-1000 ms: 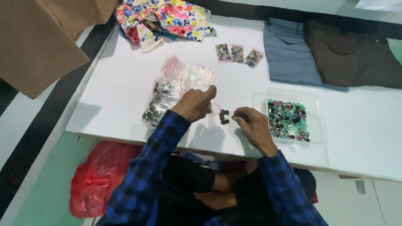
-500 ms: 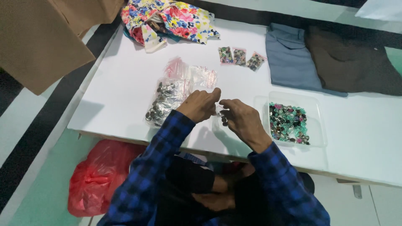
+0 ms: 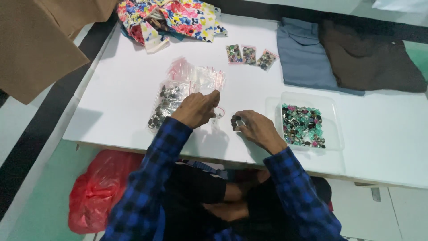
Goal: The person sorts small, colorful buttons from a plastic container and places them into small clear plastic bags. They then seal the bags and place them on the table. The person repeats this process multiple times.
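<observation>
Sorting looks part done: three small filled bags lie toward the far edge of the bench, while a clear tray of mixed buttons stays full. Left hand is curled, pinching a small clear bag. Right hand rests near the front edge, fingertips pinching dark buttons.
</observation>
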